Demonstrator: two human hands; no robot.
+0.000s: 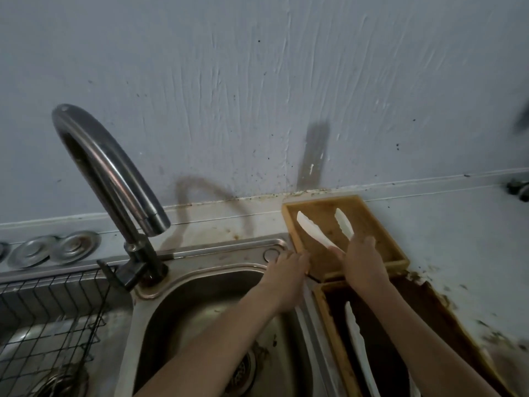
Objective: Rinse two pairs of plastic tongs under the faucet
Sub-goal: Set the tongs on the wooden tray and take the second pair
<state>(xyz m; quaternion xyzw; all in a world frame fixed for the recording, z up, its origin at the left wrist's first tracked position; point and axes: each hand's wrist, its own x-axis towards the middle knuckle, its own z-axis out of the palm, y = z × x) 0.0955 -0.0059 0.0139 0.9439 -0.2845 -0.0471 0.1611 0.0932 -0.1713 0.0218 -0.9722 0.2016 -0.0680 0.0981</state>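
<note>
A pair of white plastic tongs (310,230) lies spread in the far wooden tray (380,224), its two arms pointing away from me. My right hand (362,260) grips the hinge end of that pair. My left hand (287,275) rests flat on the sink's right rim beside the tray, fingers together, holding nothing. A second pair of white tongs (356,342) lies lengthwise in the near, darker wooden tray (326,316) under my right forearm. The curved steel faucet (114,170) arches over the sink at the left; no water is running.
The steel sink basin (177,305) with its drain strainer (243,371) lies under my left arm. A black wire rack (51,319) fills the left basin. Round metal lids (54,247) sit on the ledge. The counter at right (458,253) is stained.
</note>
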